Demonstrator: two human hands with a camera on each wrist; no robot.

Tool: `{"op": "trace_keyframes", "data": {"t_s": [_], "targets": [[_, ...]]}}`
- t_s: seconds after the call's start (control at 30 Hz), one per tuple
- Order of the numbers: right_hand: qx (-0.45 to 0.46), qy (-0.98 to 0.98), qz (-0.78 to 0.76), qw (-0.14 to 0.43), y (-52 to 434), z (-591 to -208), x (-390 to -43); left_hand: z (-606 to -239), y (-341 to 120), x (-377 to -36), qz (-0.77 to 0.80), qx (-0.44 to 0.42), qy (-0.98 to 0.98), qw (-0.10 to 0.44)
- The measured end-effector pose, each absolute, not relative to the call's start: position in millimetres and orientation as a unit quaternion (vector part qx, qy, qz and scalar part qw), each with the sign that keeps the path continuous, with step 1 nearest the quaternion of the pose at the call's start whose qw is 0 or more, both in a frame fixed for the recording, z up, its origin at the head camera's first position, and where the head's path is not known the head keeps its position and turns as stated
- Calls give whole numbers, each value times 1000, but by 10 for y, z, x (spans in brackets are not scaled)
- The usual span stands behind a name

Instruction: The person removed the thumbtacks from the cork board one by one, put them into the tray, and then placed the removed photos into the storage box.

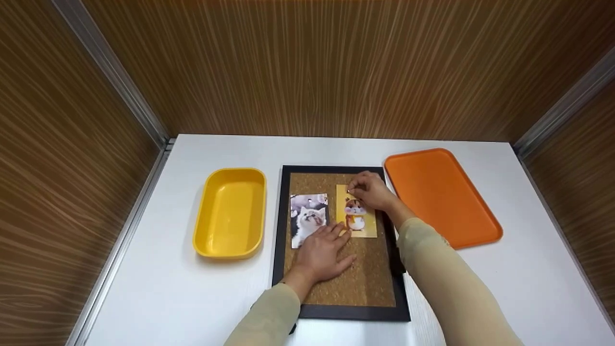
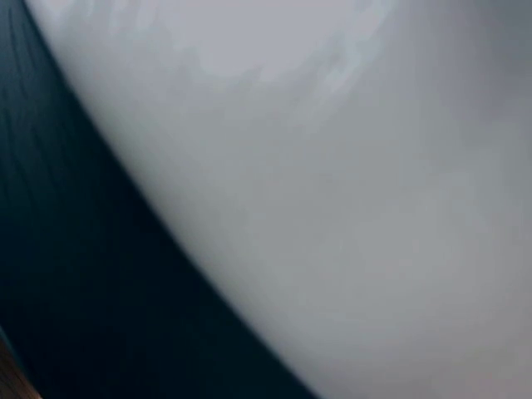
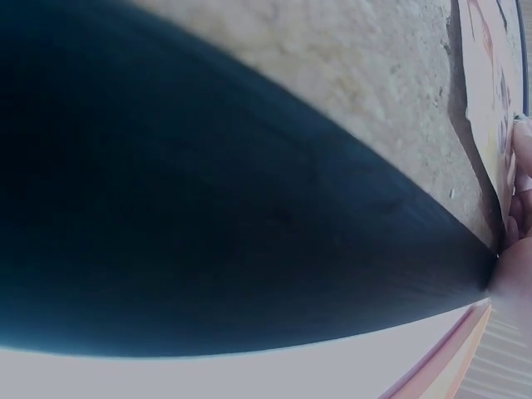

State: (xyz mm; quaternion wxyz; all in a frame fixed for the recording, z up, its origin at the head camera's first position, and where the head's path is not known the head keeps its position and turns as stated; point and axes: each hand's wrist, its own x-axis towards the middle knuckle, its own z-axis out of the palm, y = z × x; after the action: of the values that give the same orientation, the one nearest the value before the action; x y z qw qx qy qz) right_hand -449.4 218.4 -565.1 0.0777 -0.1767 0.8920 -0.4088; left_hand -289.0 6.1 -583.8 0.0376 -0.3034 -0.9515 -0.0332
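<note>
On the cork board, the left hand pressed flat below the hamster card; right hand fingertips pinched at its top edge

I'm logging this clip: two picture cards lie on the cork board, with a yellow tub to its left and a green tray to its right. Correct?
Not quite. The tray is orange, not green, as the head view shows. The rest holds: the cat card and hamster card lie on the cork board, with the yellow tub to its left.
</note>
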Motion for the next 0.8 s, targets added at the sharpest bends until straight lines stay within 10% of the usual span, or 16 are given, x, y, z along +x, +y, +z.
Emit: {"op": "trace_keyframes", "data": {"t_s": [0.8], "targets": [[-146,877,-442,118,2226,-5638,-4511,-5837,54,-2887,-40,-300,-953,29]]}}
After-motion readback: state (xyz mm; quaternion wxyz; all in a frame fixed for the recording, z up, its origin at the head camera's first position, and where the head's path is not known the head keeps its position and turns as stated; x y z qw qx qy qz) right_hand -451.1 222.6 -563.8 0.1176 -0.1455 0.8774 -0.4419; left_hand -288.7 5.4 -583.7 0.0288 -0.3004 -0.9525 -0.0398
